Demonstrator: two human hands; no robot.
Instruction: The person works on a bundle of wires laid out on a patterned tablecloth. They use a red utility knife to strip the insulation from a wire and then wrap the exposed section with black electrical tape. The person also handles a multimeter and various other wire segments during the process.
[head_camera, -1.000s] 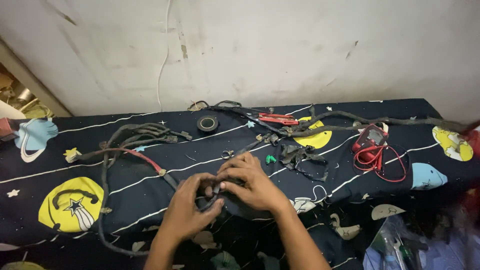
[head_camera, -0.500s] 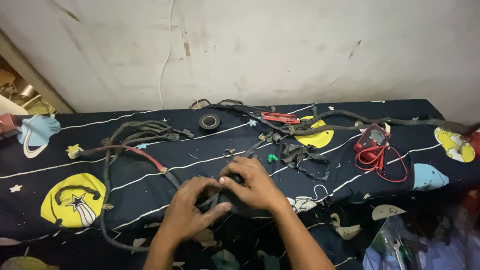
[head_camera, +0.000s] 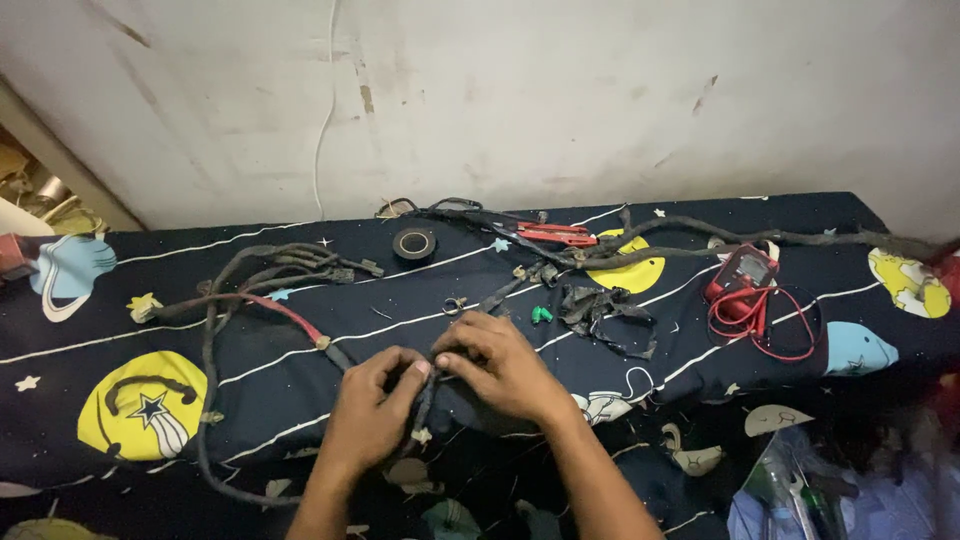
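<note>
1. Since the earlier frame both hands sit slightly lower and closer together on the wire bundle (head_camera: 425, 400).
2. The left hand (head_camera: 372, 405) and right hand (head_camera: 500, 365) both pinch it, fingers closed.
3. Keeping the grips close and the wire taut would serve best.
4. The bundle lies on the patterned bed cover (head_camera: 120, 330), running near-to-far, towards the tape roll (head_camera: 414, 243).

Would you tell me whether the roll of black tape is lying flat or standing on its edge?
Lying flat: the roll of black tape shows its round face and centre hole upward on the dark patterned cloth, near the wall.
</note>
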